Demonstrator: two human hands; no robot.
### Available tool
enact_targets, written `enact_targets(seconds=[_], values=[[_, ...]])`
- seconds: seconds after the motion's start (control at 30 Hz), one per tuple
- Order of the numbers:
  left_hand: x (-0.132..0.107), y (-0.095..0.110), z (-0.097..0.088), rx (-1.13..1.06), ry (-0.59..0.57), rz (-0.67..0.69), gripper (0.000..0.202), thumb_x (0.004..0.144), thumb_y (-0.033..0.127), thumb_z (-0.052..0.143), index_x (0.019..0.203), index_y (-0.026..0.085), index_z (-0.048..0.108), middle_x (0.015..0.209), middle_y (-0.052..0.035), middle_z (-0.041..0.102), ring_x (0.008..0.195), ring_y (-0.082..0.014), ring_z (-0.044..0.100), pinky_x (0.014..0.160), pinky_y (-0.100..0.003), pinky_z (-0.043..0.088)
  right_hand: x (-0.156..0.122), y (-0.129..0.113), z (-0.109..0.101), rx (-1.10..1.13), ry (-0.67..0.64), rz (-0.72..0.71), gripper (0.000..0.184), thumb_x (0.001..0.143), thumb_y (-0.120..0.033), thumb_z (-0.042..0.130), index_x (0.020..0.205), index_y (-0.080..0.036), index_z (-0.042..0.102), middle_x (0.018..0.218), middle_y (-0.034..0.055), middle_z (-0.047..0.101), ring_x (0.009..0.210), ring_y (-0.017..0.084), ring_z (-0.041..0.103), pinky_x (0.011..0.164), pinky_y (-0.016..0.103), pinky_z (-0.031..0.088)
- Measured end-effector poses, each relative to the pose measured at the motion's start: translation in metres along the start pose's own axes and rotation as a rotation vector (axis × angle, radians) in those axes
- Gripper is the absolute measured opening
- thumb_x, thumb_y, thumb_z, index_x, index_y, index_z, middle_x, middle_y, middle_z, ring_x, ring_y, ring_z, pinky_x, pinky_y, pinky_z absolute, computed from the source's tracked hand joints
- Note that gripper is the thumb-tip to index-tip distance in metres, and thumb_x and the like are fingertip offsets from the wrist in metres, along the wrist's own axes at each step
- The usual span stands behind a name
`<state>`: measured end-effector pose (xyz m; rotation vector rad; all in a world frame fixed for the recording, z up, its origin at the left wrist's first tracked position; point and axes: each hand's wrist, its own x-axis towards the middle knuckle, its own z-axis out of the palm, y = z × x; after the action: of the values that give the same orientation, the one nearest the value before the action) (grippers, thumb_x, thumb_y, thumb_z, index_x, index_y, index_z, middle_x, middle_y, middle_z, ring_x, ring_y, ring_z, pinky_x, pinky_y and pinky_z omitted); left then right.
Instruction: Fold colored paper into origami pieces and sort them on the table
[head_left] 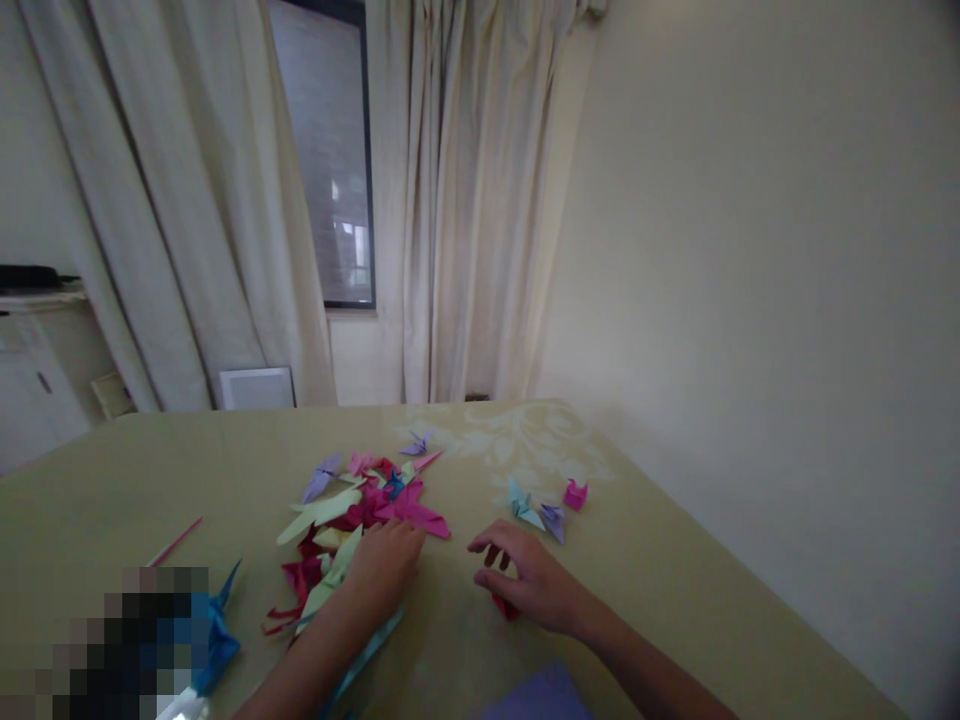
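Note:
My left hand (pixel 384 570) lies at the near right side of a heap of folded paper figures, fingers curled downward and together. Beside its fingers is a magenta paper figure (pixel 420 515); whatever it grips is hidden. Pale green paper figures (pixel 321 512) and a dark red one (pixel 302 575) lie in the same heap. Over the table to the right, my right hand (pixel 529 575) is open, thumb and bent fingers apart with a gap between them. Just under it, partly covered, sits a small red folded paper piece (pixel 505 607).
Past my right hand lie a light blue paper crane (pixel 523 505), a lilac one (pixel 553 521) and a pink one (pixel 575 494). A blue crane (pixel 217 640) stands at left by a blurred-out patch. Purple paper (pixel 536 697) is at the near edge. A wall (pixel 750 300) borders the right side.

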<state>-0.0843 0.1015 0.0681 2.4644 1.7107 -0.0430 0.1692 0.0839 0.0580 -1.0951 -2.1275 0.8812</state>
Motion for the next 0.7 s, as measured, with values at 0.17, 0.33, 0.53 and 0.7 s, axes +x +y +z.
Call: enact_targets(seconds=[0.17, 0.33, 0.53, 0.7], values=[[0.003, 0.001, 0.004, -0.049, 0.006, -0.003, 0.025, 0.089, 0.007, 0.053, 0.098, 0.018, 0.073, 0.111, -0.0146, 0.077, 0.110, -0.0314, 0.070, 0.092, -0.041, 0.050, -0.019, 0.003, 0.006, 0.145, 0.062, 0.023, 0.027, 0.095, -0.047, 0.070, 0.107, -0.023, 0.075, 0.095, 0.0047, 0.070, 0.081, 0.019, 0.068, 0.074, 0.030, 0.055], [-0.004, 0.034, -0.012, -0.386, 0.160, 0.239, 0.016, 0.091, 0.014, 0.058, 0.091, 0.023, 0.071, 0.098, -0.0041, 0.076, 0.099, -0.0215, 0.068, 0.086, -0.031, 0.047, -0.016, -0.009, 0.002, 0.164, 0.142, -0.034, 0.045, 0.092, -0.047, 0.073, 0.132, -0.028, 0.067, 0.119, 0.0086, 0.070, 0.098, 0.023, 0.069, 0.086, 0.036, 0.057], [-0.010, 0.080, -0.024, -0.537, 0.205, 0.348, 0.012, 0.100, 0.020, 0.057, 0.095, 0.024, 0.068, 0.099, -0.0019, 0.074, 0.097, -0.0190, 0.066, 0.084, -0.029, 0.045, -0.027, -0.016, -0.024, 0.154, 0.132, 0.017, 0.025, 0.090, -0.045, 0.078, 0.106, -0.025, 0.075, 0.092, 0.0023, 0.073, 0.078, 0.019, 0.066, 0.071, 0.030, 0.052], [-0.018, 0.088, 0.003, -0.576, 0.145, 0.420, 0.013, 0.102, 0.035, 0.057, 0.108, 0.027, 0.065, 0.110, -0.0038, 0.072, 0.099, -0.0199, 0.067, 0.085, -0.030, 0.050, -0.066, 0.022, -0.040, 0.149, 0.212, 0.060, 0.030, 0.093, -0.053, 0.072, 0.089, -0.023, 0.073, 0.099, 0.0055, 0.072, 0.078, 0.019, 0.065, 0.070, 0.030, 0.052]])
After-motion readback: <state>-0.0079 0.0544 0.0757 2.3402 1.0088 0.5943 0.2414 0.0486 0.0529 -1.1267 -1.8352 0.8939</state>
